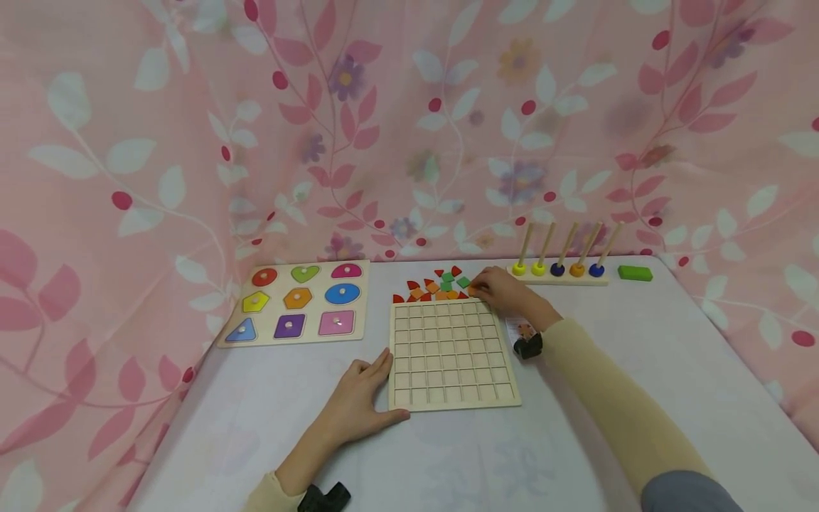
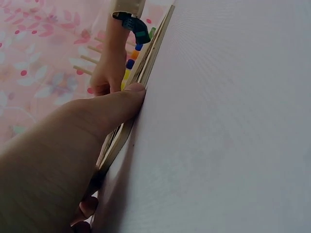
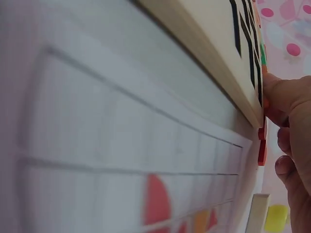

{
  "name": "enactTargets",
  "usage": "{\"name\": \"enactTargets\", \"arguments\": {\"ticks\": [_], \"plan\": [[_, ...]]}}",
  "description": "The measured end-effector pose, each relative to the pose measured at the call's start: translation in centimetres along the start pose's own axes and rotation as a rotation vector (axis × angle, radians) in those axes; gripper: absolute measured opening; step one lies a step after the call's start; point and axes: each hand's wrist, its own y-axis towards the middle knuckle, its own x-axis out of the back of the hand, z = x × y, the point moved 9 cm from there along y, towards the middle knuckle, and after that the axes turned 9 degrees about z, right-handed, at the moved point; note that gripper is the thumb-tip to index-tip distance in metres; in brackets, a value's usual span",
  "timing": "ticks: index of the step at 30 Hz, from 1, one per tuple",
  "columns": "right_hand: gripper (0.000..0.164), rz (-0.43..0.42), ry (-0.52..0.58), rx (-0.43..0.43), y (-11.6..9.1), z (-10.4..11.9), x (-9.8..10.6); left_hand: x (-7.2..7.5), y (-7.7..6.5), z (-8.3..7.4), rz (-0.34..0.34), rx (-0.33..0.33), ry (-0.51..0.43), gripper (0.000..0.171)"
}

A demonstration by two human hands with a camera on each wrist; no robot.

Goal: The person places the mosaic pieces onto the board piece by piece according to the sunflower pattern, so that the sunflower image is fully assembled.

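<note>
A square wooden grid board [image 1: 448, 353] lies flat on the table. My left hand [image 1: 358, 400] steadies its near-left corner, thumb along the near edge and extended fingers against the left edge. In the left wrist view the thumb [image 2: 119, 104] rests on the board's rim. Just past the far-right corner, my right hand [image 1: 502, 290] pinches a small orange piece [image 1: 473, 291] at its fingertips. Small flat red, orange and green pieces [image 1: 431, 287] are scattered along the far edge. The right wrist view shows the right hand [image 3: 296, 116] beside that corner, partly hiding the pieces.
A shape puzzle board [image 1: 313, 328] with knobbed pieces lies at the left. Behind the right hand stands a base with upright pegs and beads [image 1: 558, 270], and a green block [image 1: 635, 273] is right of it. A printed card [image 3: 121, 141] lies right of the grid board.
</note>
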Motion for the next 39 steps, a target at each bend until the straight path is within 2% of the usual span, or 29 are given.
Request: {"name": "enactTargets", "arguments": {"ticks": [7, 13, 18, 23, 29, 33, 39], "plan": [[0.027, -0.142, 0.169, -0.065, -1.8, 0.0, -0.3, -0.1, 0.0, 0.1, 0.012, 0.000, 0.021, 0.110], [0.024, -0.228, 0.310, -0.057, -2.9, 1.8, -0.7, 0.0, -0.2, 0.3, 0.013, 0.003, 0.013, 0.111], [0.023, -0.228, 0.330, -0.033, -2.8, 4.5, -1.0, 0.1, -0.1, 0.4, 0.006, 0.008, 0.017, 0.110], [0.024, -0.173, 0.337, -0.013, -2.3, 6.2, -2.3, 0.1, -0.1, 0.4, -0.006, 0.004, -0.001, 0.110], [0.025, -0.123, 0.392, -0.062, -2.4, 6.1, -4.3, -0.5, 0.2, 0.2, 0.009, -0.006, 0.002, 0.111], [0.023, -0.150, 0.366, -0.007, -2.3, 6.4, -4.8, -0.7, 0.2, 0.3, 0.016, 0.006, 0.007, 0.110], [0.022, -0.205, 0.315, 0.069, -2.3, 6.9, -4.4, -0.3, 0.1, 0.2, 0.016, 0.016, 0.010, 0.110]]}}
